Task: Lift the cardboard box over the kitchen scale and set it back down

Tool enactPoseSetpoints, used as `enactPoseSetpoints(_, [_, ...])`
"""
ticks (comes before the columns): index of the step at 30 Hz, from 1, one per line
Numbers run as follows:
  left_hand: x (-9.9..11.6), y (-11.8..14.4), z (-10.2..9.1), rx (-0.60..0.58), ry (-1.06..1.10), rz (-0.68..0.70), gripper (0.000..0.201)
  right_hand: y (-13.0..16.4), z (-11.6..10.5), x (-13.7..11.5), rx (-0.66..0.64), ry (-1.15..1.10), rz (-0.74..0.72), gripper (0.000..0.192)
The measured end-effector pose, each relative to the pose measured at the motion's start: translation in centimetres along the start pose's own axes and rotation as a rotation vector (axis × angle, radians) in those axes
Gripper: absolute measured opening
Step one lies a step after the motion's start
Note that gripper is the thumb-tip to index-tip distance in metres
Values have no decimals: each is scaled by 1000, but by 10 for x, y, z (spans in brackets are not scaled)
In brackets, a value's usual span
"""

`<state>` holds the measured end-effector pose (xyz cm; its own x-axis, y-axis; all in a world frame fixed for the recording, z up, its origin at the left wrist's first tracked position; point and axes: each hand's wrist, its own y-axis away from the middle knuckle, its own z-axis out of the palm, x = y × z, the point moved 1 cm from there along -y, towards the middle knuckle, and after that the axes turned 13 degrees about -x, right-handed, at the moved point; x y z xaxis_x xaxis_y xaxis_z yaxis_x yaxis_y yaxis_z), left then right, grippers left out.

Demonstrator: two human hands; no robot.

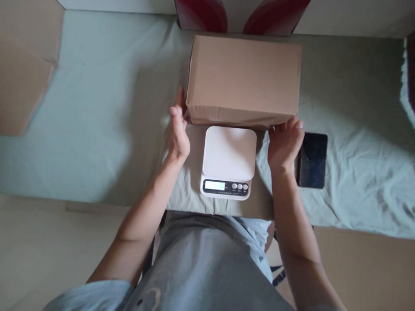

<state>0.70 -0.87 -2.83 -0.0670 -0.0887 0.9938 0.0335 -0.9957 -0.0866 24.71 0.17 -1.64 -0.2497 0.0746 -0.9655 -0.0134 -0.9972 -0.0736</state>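
Observation:
A closed brown cardboard box is held between my two hands, just beyond a small white kitchen scale. My left hand presses the box's left lower edge, fingers partly hidden behind it. My right hand grips the box's lower right corner from below. The scale sits on a pale green cloth, its display and three buttons facing me, its platform bare.
A black phone lies face up just right of my right hand. A red and white carton stands behind the box. Brown cardboard panels stand at the far left and right. The cloth's front edge runs by my torso.

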Motion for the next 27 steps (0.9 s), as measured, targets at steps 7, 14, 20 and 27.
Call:
enactPoseSetpoints(7, [28,4,11,-65,11,60,74,5,8,-20,-17,3,16,47])
enactPoseSetpoints(14, [71,50,17,-20,-11,116,65,50,11,-68,13,66,-53,44])
enactPoseSetpoints(20, [69,98,20,14,56,93,56,93,10,-61,84,23,-37,49])
enactPoseSetpoints(27, [49,120,12,11,84,49,53,113,6,-44,1,-38,-53,42])
